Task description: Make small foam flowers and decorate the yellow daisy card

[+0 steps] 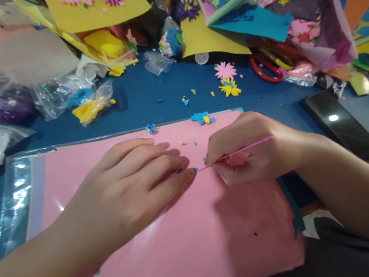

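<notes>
My right hand (252, 149) is closed in a pinch on a thin pink stick (256, 145). The stick's tip points left at a tiny blue clay piece (195, 170), right by the fingertips of my left hand (135, 183). That hand lies with its fingers stretched out over a pink sheet (194, 248) in a clear plastic sleeve, and its index fingertip touches the blue bit. Beyond the hands, a blue and yellow clay lump (202, 118) and a smaller blue clay piece (150, 129) rest near the sheet's far edge.
Pink (225, 70) and yellow (230, 87) clay flowers lie beyond the sheet. Red-handled scissors (266, 68) and a black phone (344, 126) are at the right. Bagged yellow clay (91, 108) sits at the left. Paper crafts crowd the back of the blue table (130, 102).
</notes>
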Demonstrator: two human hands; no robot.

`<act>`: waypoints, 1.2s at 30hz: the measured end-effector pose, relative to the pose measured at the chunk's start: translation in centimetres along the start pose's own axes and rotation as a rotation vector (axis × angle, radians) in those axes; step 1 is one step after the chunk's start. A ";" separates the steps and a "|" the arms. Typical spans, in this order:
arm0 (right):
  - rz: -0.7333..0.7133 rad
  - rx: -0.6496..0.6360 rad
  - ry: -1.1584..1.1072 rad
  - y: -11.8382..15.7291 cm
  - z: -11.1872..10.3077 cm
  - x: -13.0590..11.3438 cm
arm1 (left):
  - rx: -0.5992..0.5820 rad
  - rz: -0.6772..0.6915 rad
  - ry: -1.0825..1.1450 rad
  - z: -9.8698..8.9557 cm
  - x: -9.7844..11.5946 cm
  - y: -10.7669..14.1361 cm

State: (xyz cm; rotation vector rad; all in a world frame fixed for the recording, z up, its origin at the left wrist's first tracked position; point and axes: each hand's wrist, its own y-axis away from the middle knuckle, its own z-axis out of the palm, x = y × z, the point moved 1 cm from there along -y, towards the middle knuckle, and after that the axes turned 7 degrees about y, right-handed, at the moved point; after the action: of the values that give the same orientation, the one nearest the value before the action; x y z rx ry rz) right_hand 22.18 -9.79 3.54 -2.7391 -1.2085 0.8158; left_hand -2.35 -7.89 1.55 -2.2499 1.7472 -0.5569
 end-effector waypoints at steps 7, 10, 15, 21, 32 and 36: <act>-0.050 0.047 0.100 0.1 0.2 -0.1 | 0.020 0.027 -0.018 0.2 -0.2 0.1; -0.080 0.061 0.141 0.1 0.4 -0.1 | 0.045 0.026 -0.017 0.3 -0.4 0.3; -0.034 0.037 0.107 0.1 0.1 -0.2 | 0.025 0.020 -0.012 0.2 -0.2 0.3; -0.054 0.040 0.149 0.0 0.2 -0.2 | 0.015 -0.012 -0.001 0.1 0.1 0.1; -0.055 0.057 0.150 0.1 0.3 0.0 | 0.000 -0.024 -0.013 0.2 -0.1 0.5; -0.036 0.056 0.152 0.1 0.4 -0.1 | -0.013 -0.028 -0.006 -0.1 0.0 0.5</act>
State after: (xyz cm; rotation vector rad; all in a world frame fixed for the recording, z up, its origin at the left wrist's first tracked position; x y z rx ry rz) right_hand 22.02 -9.97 3.26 -2.6704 -1.1835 0.6158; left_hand -2.81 -8.03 1.44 -2.2854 1.7243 -0.5451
